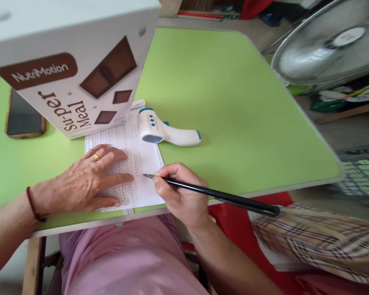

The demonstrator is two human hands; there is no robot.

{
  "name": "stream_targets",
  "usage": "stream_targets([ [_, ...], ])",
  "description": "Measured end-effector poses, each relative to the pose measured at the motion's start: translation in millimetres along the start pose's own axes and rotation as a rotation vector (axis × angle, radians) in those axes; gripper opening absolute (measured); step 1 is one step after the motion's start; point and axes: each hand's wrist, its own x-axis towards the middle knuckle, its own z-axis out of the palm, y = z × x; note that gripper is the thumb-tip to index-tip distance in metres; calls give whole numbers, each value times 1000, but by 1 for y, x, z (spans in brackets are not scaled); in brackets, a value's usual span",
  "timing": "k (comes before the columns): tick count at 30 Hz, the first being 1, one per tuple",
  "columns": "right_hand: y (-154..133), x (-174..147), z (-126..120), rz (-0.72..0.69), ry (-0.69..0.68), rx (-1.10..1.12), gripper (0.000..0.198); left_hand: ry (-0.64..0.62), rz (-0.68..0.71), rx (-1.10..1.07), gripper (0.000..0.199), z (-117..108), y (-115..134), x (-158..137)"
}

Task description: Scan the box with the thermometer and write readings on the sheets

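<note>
My left hand lies flat on a sheet of paper covered in rows of small handwriting, its fingers spread. A gold ring is on one finger. My right hand pinches a black pen near its tip. The pen slants back to the right, and its point is at the right end of the written rows; whether it touches the paper I cannot tell. Just beyond my hands a white and blue infrared thermometer rests partly on the paper's right edge, handle to the right.
A tall white box with brown print stands over the paper's far end. Left of it, a phone lies on the green table. Beyond the right edge are a fan and a plaid cloth.
</note>
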Motion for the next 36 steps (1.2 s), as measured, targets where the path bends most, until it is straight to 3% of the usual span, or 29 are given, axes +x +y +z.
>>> stream_targets([
  [9,-2,0,0,-10,32,-85,11,24,8,6,41,1,-1,-1],
  [36,-1,-1,0,53,-17,-13,11,-2,-34,-31,40,-1,0,0],
])
